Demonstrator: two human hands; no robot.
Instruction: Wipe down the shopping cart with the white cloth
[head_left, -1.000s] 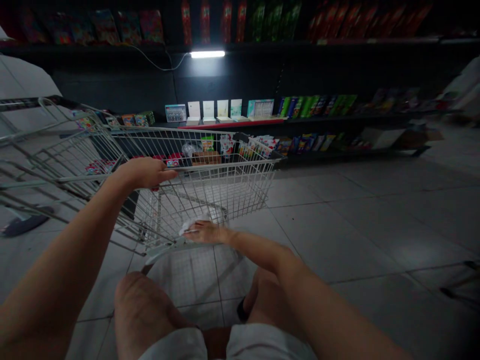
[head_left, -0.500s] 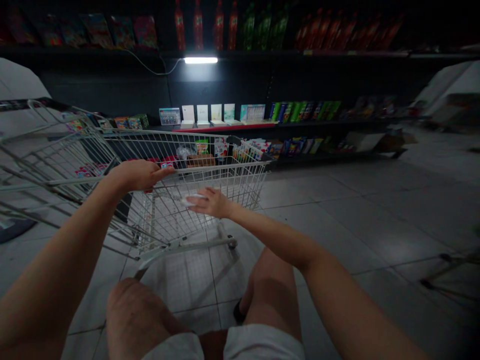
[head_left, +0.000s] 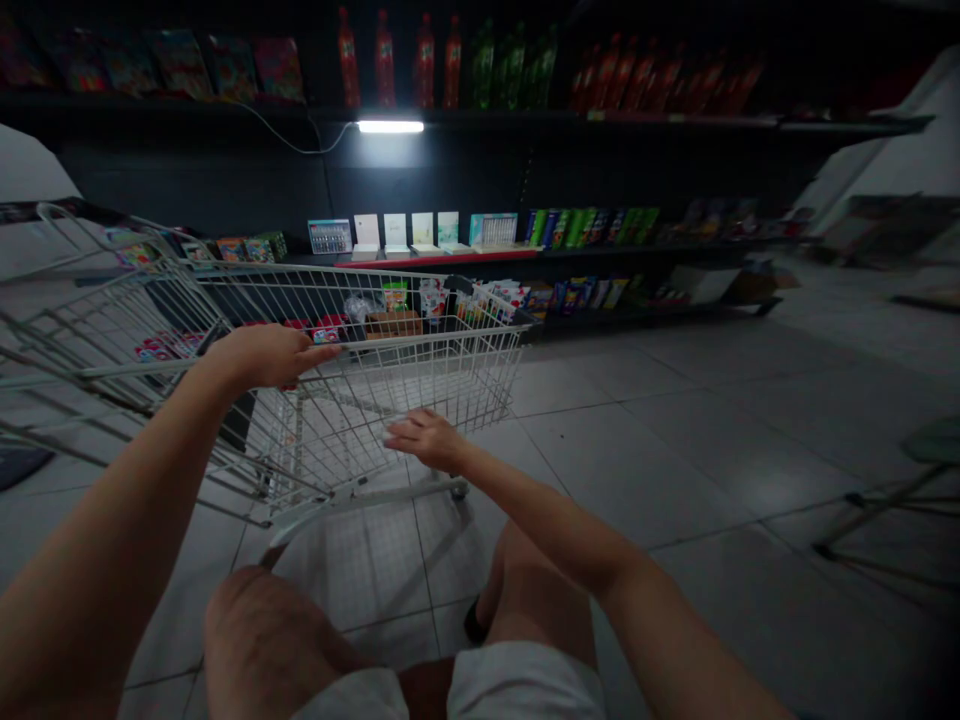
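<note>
Holding: left hand (head_left: 259,357) curled closed over the top rail (head_left: 420,340) of a wire cart (head_left: 352,430), fingers pointing along the near side.
Right hand (head_left: 427,440): low against the outside of the mesh, fingers slightly curled; whether it grips a wire, you cannot tell.
Cart: standing on the tile floor (head_left: 637,470) just ahead of the person, its long side turned across the view, its far end pointing toward the shelves.
Cart contents: a brown box (head_left: 391,325), a clear plastic bag (head_left: 358,308), a green-topped packet (head_left: 395,295) and red packs (head_left: 328,330); other small packets lie at the far end, too dim to tell.
Lower shelf: boxed goods (head_left: 570,295) sit just beyond the cart.
Middle shelf: white cards (head_left: 397,230) stand in a row beside green packs (head_left: 585,228).
Top shelf: red bottles (head_left: 385,60) and green bottles (head_left: 510,70) stand above a lit strip lamp (head_left: 390,127).
Person: bare knees (head_left: 262,630) and white shorts (head_left: 525,685) show below the arms, behind the cart.
Right edge: metal stand legs (head_left: 877,520) rest on the floor, well apart from the cart.
</note>
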